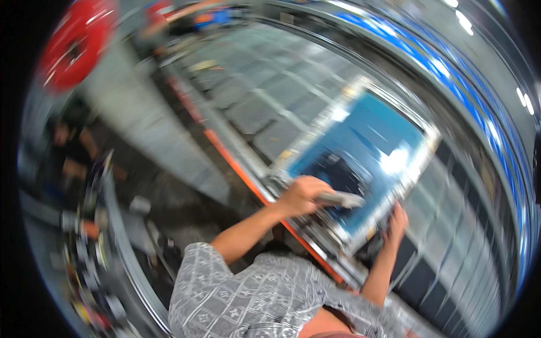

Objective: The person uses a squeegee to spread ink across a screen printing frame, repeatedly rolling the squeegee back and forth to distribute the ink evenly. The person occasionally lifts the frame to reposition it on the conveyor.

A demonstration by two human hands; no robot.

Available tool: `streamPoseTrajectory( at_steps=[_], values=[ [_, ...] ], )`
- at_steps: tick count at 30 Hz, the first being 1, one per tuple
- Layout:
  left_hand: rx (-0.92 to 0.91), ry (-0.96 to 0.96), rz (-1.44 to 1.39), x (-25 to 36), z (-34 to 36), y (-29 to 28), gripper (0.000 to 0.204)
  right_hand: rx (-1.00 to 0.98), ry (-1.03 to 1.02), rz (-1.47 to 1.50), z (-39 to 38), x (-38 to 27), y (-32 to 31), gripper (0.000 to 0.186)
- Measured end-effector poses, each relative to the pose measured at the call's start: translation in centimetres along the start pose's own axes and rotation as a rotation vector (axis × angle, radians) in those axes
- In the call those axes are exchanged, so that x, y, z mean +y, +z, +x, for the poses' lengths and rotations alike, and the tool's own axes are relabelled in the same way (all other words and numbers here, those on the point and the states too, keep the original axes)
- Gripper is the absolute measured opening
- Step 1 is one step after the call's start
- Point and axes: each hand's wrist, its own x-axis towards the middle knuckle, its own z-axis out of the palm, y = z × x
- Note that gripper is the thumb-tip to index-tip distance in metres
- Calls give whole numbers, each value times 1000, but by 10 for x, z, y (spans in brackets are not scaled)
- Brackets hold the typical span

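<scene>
The left hand (301, 194) is gripping a squeegee (340, 199) at the frame's (360, 163) six o'clock, the right hand (396, 221) is clutching its four o'clock edge, and one slip risks smearing ink.

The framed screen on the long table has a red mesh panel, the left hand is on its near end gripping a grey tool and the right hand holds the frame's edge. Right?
Not quite: in the head view the framed screen has a blue panel, not red. The left hand does grip a grey tool, and the right hand holds the frame's edge on the long table.

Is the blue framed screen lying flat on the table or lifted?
Flat, apparently: the blue framed screen lies along the table. Motion blur hides whether any edge is raised.
</scene>
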Motion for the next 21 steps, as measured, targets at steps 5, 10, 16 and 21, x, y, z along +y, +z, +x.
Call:
streamPoseTrajectory(
  at_steps=[5,10,16,21],
  values=[
    [241,-70,173,44,7,8,32,-170,-299,-191,20,3,-81,42],
    [717,-123,333,138,-65,-68,43,-263,-56,88,-23,-31,-70,60],
    [810,-354,123,260,-234,-145,58,-556,-843,-275,10,31,-59,61],
    [1084,-621,-290,368,-430,-133,82,-654,21,166,-205,3,99,28]
  ],
)
